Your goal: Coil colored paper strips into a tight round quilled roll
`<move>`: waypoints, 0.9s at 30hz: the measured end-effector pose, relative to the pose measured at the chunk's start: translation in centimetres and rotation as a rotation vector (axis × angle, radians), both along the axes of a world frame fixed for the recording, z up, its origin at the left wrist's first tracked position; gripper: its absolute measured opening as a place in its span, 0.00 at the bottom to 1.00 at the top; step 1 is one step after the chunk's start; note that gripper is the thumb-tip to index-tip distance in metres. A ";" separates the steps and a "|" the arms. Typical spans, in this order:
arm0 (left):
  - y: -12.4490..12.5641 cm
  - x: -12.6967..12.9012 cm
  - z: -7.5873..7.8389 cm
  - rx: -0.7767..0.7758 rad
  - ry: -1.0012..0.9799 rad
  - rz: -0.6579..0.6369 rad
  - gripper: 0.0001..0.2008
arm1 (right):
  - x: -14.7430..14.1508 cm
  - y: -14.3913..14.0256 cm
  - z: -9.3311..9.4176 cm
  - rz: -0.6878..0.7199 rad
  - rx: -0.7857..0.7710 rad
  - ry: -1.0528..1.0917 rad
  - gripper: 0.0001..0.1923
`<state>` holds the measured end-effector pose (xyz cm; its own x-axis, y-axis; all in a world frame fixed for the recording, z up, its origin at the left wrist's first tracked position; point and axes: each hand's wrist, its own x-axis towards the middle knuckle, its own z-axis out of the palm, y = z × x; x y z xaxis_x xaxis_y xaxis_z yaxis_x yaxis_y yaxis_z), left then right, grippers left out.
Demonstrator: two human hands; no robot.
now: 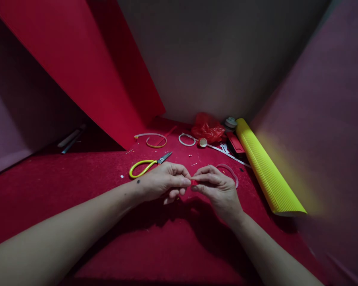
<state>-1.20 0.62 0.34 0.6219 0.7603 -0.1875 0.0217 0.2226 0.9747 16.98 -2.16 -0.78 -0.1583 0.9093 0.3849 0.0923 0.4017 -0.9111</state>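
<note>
Between both hands is a small red ridged piece (193,182), possibly corrugated paper, mostly covered by fingers. My left hand (162,180) pinches its left side with thumb and forefinger, the other fingers curled below. From the right, my right hand (219,188) grips the same piece between thumb and fingers. Just behind my left hand lie scissors (141,168) with yellow handles, blades pointing away to the right. A pale pinkish strip (233,174) curls on the red cloth beyond my right hand.
A large red sheet (107,71) leans at the left. Behind lie a yellow-white curled strip (156,146), a white coil (187,139), a small round cup-like piece (202,142) and a red plastic bag (207,127). A yellow corrugated roll (268,171) lies along the right wall.
</note>
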 end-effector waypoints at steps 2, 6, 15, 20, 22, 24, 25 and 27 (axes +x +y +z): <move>0.0 0.0 -0.1 -0.036 -0.024 -0.024 0.07 | 0.0 -0.1 0.0 -0.003 -0.015 0.037 0.09; 0.0 0.0 -0.3 -0.054 -0.094 -0.049 0.08 | -0.1 0.0 -0.2 -0.001 -0.073 0.077 0.09; -0.2 0.3 -0.3 -0.207 -0.188 -0.064 0.08 | -0.4 0.6 -1.3 0.085 -0.231 0.293 0.09; 0.2 0.2 -0.6 -0.251 -0.145 -0.044 0.12 | -0.2 0.9 -1.0 0.054 -0.195 0.130 0.07; 0.5 0.1 -0.7 -0.318 -0.171 -0.060 0.12 | -0.1 1.0 -0.9 0.068 -0.201 0.065 0.07; 0.8 -0.2 -0.8 -0.398 -0.228 -0.048 0.08 | 0.1 1.1 -0.9 0.109 -0.238 0.045 0.09; 0.9 -0.3 -0.9 -0.431 -0.251 -0.038 0.07 | 0.2 1.1 -1.0 0.134 -0.259 0.049 0.10; 1.1 -0.4 -1.0 -0.470 -0.268 -0.020 0.06 | 0.3 1.2 -0.9 0.171 -0.284 0.048 0.12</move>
